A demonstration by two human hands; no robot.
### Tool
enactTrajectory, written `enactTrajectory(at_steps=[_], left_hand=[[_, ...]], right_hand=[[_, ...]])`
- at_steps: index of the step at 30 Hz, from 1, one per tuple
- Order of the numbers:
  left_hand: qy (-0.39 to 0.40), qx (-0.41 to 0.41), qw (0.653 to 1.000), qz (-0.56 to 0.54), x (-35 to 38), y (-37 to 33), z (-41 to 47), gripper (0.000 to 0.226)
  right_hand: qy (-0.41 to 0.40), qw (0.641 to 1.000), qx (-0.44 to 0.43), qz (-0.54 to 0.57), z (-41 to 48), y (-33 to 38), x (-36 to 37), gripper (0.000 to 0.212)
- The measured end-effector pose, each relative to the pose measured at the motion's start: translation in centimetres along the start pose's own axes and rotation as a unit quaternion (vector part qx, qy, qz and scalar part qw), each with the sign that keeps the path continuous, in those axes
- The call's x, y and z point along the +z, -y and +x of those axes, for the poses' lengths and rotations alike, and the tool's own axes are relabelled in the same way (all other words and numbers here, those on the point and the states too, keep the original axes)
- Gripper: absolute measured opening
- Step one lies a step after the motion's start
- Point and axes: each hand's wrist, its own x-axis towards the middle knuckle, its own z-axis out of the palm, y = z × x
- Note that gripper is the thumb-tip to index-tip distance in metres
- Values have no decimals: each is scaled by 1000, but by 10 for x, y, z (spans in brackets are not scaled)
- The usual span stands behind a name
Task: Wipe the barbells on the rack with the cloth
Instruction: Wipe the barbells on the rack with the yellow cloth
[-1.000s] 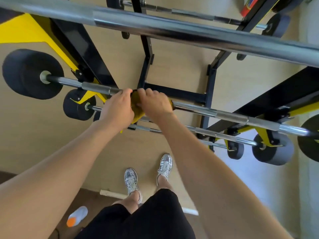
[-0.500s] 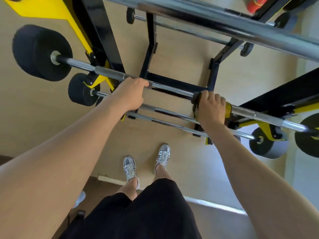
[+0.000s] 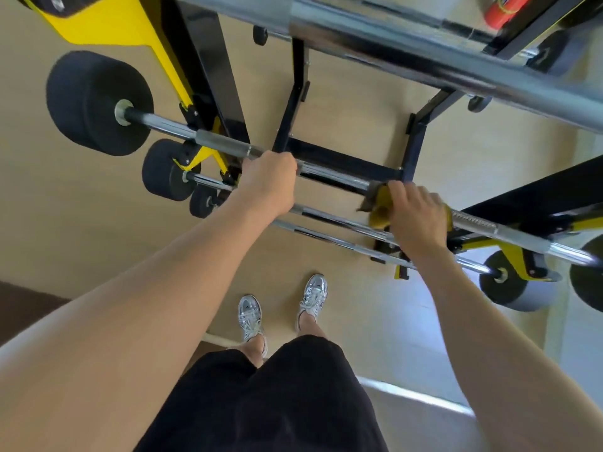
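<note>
- On the black-and-yellow rack [image 3: 212, 76]: chrome barbells on several levels, each laid across both side arms; black end weight [image 3: 94, 102] out past the left edge.
- Left hand [image 3: 267, 184]: fingers curled over the upper barbell [image 3: 222, 143], just right of the rack's left upright.
- Right hand [image 3: 416, 216]: fingers wrapped round the yellow cloth [image 3: 380, 207], pressing it onto the same barbell near the rack's right arm.
- Below: silver shoes [image 3: 249, 316] on the tan floor.
- Against a second ago: hands no longer side by side; cloth and right hand now well apart from the left, further right along the bar.
</note>
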Motion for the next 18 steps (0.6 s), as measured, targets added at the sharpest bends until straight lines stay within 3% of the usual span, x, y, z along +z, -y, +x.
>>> enactTrajectory(at_steps=[3,6,8,11,13,15,18], left_hand=[[11,10,1000,13,2,-2,4,50],[17,15,999,29,5,-2,8,49],[14,19,999,36,7,-4,10,55],[18,13,999,43,9,-8,11,51],[29,0,998,57,12,-9,10,48],[41,-8,995,92,11,-10,8,53],[64,-5,989,134,4,-17,1,59]], right_hand=[[-23,995,86,-34,-19,-38,5,44],[-21,983,184,-14,-3,-2,12,44],[-12,989,147,4,10,37,12,49],[-15,999,24,32,33,108,8,61],[-10,999,-43,27,51,144,1,58],[9,996,-84,17,65,150,0,58],[36,993,-94,66,55,105,-4,65]])
